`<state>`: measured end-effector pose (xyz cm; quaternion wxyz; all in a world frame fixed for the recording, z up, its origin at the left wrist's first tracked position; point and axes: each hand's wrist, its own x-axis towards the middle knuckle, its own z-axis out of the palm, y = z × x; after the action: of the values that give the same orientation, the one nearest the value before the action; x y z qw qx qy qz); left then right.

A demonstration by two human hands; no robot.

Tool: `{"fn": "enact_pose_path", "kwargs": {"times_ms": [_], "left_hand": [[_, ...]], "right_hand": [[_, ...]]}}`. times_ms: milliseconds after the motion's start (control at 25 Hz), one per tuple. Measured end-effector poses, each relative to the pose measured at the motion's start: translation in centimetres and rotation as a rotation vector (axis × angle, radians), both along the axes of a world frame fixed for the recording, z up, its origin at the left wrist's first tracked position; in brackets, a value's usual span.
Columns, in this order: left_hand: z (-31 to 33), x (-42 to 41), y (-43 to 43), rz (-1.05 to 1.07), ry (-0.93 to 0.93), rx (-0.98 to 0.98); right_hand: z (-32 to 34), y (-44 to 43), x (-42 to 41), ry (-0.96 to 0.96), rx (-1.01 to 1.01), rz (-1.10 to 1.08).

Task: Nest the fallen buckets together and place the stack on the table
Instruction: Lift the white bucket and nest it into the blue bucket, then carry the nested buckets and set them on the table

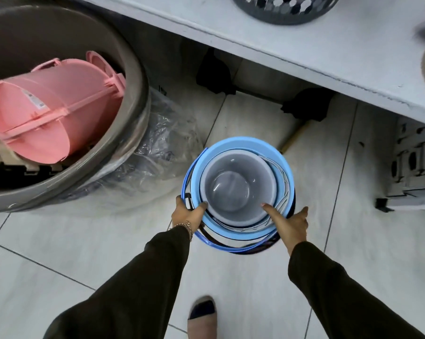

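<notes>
Grey tub [133, 77] at left holds a tipped pink bucket [57, 113]; the white bench [304, 42] runs above; the nested bucket stack [238, 189] hangs over the floor, left hand [185, 214] and right hand [289, 223] fingers clamping its rim.

Both arms are covered by long dark sleeves, blackish-olive w/ a slight sheen, cuffs ending at the wrists. Fabric is seen creased along the forearms. Left hand [185, 214] & right hand [291, 222] are left bare, no gloves. A thin chain bracelet [186, 225] w/ small beads or charms is worn at the left wrist. One shoe [202, 315] is seen below: dark navy upper, pale beige toe.
</notes>
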<state>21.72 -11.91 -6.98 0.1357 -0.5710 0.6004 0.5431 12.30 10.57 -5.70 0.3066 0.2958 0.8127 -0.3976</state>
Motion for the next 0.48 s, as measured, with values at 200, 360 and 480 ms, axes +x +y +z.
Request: {"fn": "enact_pose_path", "kwargs": {"times_ms": [200,360,480], "left_hand": [[2.5,2.3,0.8,0.011,0.039,-0.023],[6.9,5.1,1.4,0.010,0.100,-0.060],[12.4,6.8,1.9,-0.020,0.147,-0.089]], "right_hand": [[1.4,1.9,2.5,-0.022,-0.257,-0.096],[6.3,3.1,5.4,0.055,-0.327,-0.109],[12.0,4.2,7.3,0.104,-0.377,-0.118]]}}
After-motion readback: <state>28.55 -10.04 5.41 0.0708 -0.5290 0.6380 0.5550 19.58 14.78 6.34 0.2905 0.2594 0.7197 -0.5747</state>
